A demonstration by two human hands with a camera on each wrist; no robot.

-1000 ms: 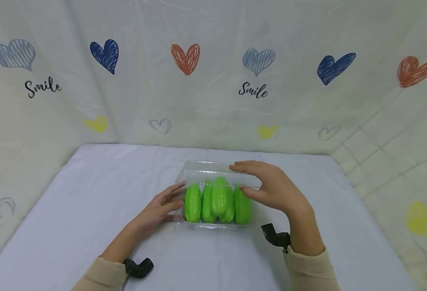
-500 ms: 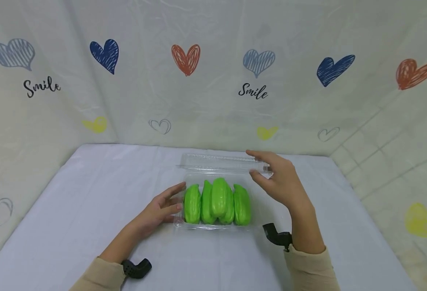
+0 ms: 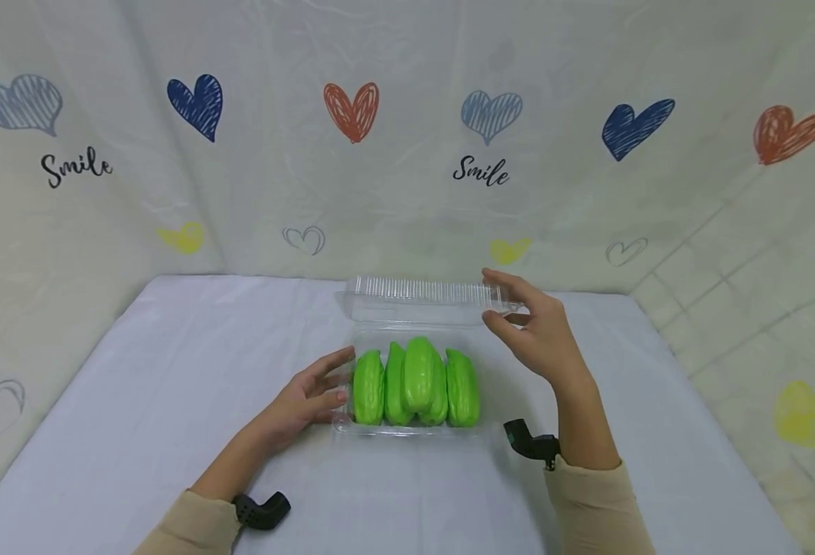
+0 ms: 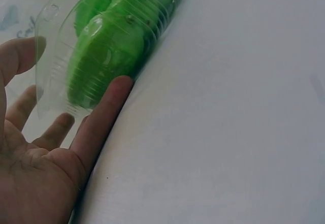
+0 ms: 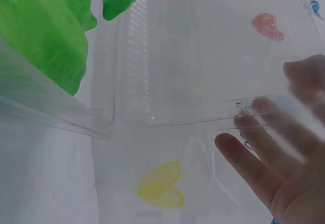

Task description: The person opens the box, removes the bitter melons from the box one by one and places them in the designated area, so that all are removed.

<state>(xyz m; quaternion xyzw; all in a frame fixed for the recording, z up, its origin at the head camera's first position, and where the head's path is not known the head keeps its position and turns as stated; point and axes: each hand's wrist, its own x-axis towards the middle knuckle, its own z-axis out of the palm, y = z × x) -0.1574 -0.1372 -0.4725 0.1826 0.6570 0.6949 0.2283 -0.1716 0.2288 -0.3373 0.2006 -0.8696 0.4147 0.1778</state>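
Observation:
A clear plastic clamshell box [image 3: 407, 433] stands on the table with its hinged lid [image 3: 414, 302] raised and leaning back. Several glossy, bright green, ribbed pieces [image 3: 419, 374], like fruit or vegetables, lie side by side inside. My left hand [image 3: 306, 393] rests against the box's left end, fingers spread and mostly straight. In the left wrist view, one finger [image 4: 109, 104] lies along the base, close to a green piece [image 4: 106, 56]. My right hand [image 3: 535, 327] holds the lid's right end between thumb and fingers; in the right wrist view its fingertips [image 5: 226, 144] meet the lid's edge.
A white cloth covers the table [image 3: 421, 501]. Behind it hangs a pale sheet [image 3: 407, 193] printed with hearts and the word Smile. Black wrist cameras [image 3: 261, 510] sit at both sleeves.
My right hand has moved up and away from me with the lid, which has swung from above the green pieces to behind the box. My left hand stays where it was.

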